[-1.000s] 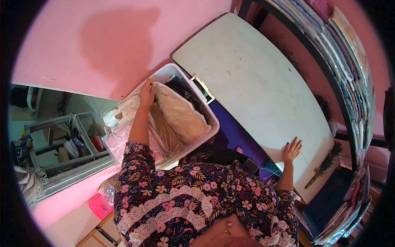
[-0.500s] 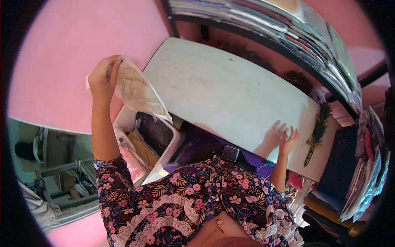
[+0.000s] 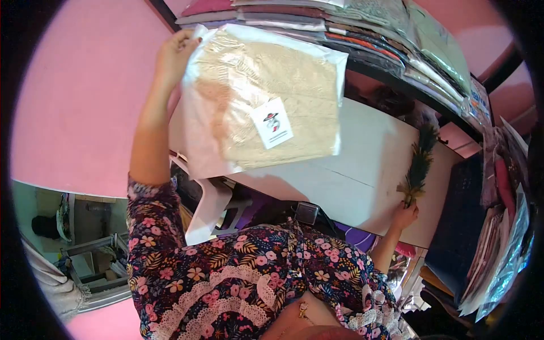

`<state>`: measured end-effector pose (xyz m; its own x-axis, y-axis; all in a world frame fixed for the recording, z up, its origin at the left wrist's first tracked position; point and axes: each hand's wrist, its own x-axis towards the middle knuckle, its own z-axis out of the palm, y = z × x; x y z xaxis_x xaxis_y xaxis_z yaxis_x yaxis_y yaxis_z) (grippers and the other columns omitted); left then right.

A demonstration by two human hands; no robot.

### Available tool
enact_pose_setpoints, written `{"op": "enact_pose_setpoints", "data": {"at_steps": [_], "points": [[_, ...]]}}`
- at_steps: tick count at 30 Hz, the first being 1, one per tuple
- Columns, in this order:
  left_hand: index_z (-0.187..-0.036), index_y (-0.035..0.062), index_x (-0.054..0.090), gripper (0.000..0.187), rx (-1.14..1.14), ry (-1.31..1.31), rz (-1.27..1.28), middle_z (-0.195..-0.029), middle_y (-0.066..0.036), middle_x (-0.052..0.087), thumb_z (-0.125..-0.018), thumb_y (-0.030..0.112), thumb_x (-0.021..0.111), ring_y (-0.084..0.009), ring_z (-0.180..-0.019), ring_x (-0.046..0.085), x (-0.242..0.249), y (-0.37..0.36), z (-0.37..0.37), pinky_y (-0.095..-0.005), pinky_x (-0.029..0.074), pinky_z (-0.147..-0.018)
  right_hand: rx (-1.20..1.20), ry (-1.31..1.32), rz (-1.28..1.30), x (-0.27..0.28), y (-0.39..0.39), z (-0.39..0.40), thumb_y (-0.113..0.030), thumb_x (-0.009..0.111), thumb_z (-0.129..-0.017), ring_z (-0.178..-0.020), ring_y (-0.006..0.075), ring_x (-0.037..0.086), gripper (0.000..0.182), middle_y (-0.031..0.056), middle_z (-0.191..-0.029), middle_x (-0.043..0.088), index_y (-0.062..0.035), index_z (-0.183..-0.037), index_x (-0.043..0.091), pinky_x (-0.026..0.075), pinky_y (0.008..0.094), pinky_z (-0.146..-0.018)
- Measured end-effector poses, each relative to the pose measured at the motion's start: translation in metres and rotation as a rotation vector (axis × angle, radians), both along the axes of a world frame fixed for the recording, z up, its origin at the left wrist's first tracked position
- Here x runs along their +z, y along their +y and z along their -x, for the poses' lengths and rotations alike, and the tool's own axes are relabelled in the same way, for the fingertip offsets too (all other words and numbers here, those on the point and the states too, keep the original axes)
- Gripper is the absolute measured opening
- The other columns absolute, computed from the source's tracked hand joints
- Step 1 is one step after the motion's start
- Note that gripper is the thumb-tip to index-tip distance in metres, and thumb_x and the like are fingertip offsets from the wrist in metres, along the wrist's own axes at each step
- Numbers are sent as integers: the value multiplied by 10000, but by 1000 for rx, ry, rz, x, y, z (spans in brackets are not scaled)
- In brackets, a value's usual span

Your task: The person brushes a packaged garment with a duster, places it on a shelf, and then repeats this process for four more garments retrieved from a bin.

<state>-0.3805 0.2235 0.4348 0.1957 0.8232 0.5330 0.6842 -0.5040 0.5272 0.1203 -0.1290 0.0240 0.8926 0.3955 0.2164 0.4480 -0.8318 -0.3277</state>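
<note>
High at the upper left, my left hand (image 3: 171, 61) pinches the corner of a clear plastic bag with folded beige cloth (image 3: 300, 85) inside. A white tag (image 3: 271, 123) with a printed figure in a red-trimmed hat shows on its front. The bag hangs spread out above the white table (image 3: 362, 133) and hides part of it. On the right, the fingers of my right hand (image 3: 404, 217) close around the stem of a dark green leafy sprig (image 3: 419, 161). Yellowish strands surround the base of its leaves.
A shelf of folded, bagged garments (image 3: 385, 42) runs along the back. More bagged cloth (image 3: 501, 221) hangs or stacks at the right, beside a dark blue cloth (image 3: 456, 221). A white bin (image 3: 209, 207) stands below the table's left end. Pink wall (image 3: 85, 102) fills the left.
My left hand has risen, and the bag has swung right to face me, its tag now visible. My right hand, formerly open over the table, has moved right and taken hold of the sprig's stem.
</note>
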Motion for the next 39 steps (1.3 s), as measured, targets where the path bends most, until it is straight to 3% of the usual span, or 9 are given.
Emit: {"op": "enact_pose_setpoints", "data": {"at_steps": [4, 7, 9, 11, 16, 20, 25, 31, 39], "points": [[-1182, 47, 536, 404, 63, 106, -134, -971, -133, 629, -852, 267, 611, -213, -884, 598, -157, 90, 55, -338, 474, -778, 102, 156, -94, 20, 10, 9, -208, 608, -777, -1017, 368, 531, 461, 217, -1143, 539, -16, -1188, 522, 430, 429, -884], [-1266, 22, 447, 577, 97, 50, 575, -1179, -216, 544, -831, 357, 626, -305, -1121, 513, -296, 86, 114, -365, 401, -942, 177, 240, -132, 24, 20, 23, -201, 592, -787, -999, 382, 539, 447, 235, -1101, 552, 7, -1174, 514, 436, 434, -867], [-1256, -9, 440, 597, 18, 138, 670, -1176, -214, 546, -827, 356, 636, -296, -1106, 528, -280, -11, 67, -379, 424, -918, 233, 257, -123, 20, 17, 22, -205, 586, -794, -999, 385, 540, 439, 245, -1089, 554, 17, -1166, 512, 440, 435, -853], [-1197, -37, 471, 535, -4, 481, 578, -1105, -191, 583, -836, 323, 632, -254, -1002, 591, -386, -22, 95, -371, 479, -835, 237, 498, -343, 24, 19, 26, -185, 555, -825, -994, 395, 546, 407, 265, -1074, 556, 34, -1164, 500, 446, 424, -830], [-1107, -7, 532, 407, 42, -111, 956, -1024, -157, 610, -806, 236, 657, -250, -770, 652, -361, -114, 37, -347, 523, -672, 441, 409, -398, 2, 23, 85, -129, 509, -870, -869, 419, 600, 369, 239, -951, 617, -2, -1215, 475, 477, 421, -758], [-1102, 65, 561, 429, -9, 250, 873, -1020, -139, 601, -723, 188, 720, -283, -827, 634, -362, -127, 16, -389, 514, -709, 844, 470, -199, 56, 37, 141, -147, 512, -878, -868, 394, 618, 407, 234, -973, 623, -96, -1278, 456, 490, 428, -720], [-1136, 162, 591, 460, -68, 443, 69, -1205, -37, 543, -689, 160, 700, -260, -1173, 447, -343, -144, -10, -450, 348, -967, 570, 469, -397, 57, 75, 148, -157, 512, -875, -869, 400, 605, 408, 220, -982, 623, -116, -1278, 465, 488, 454, -718], [-1137, 244, 597, 440, 144, 570, -122, -1249, 81, 523, -706, 231, 686, -232, -1208, 417, -370, -128, 25, -594, 245, -1003, 960, 345, -199, 80, 77, 163, -148, 531, -854, -836, 399, 608, 403, 215, -976, 623, -117, -1254, 486, 495, 458, -709], [-1188, 168, 553, 392, 288, 290, 82, -1292, -24, 502, -799, 167, 603, -281, -1258, 368, -361, -123, 73, -497, 210, -1052, 1267, 341, -73, 78, 96, 201, -134, 566, -840, -822, 379, 619, 363, 194, -987, 626, -127, -1199, 512, 506, 430, -686]]}}
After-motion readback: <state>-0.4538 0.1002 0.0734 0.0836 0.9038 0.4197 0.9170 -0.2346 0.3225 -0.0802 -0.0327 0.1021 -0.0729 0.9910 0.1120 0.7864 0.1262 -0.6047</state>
